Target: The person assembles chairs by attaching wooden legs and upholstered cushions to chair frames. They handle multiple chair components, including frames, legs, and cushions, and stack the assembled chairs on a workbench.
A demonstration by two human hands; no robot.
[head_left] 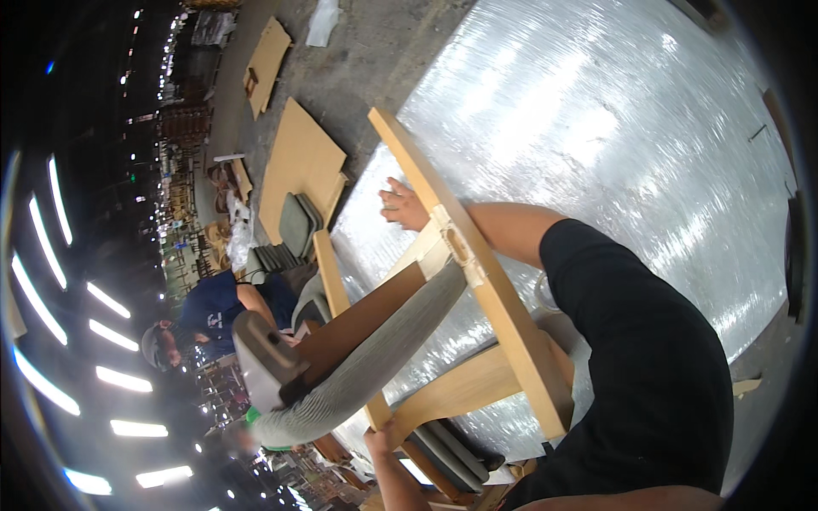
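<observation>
A light wooden frame (515,328) stands across the middle, with a slotted joint and whitish residue on its near beam. My right hand (405,204) reaches past the far side of that beam, fingers apart, above the plastic-wrapped surface (562,111); it holds nothing I can see. Lower down, my left hand (379,439) closes around the frame's corner, where a curved wooden rail (464,387) meets a post. A grey ribbed padded piece (366,358) arcs from the joint, beside a brown board (358,328). A blurred grey-brown block (264,358) covers part of the board's far end.
Large flat boards (298,162) lie on the concrete floor, with grey pads (298,223) near them. A co-worker in a dark blue shirt (209,311) and cap is beyond the frame. More grey and brown panels (447,451) lean near my left forearm. Ceiling lights show at the left.
</observation>
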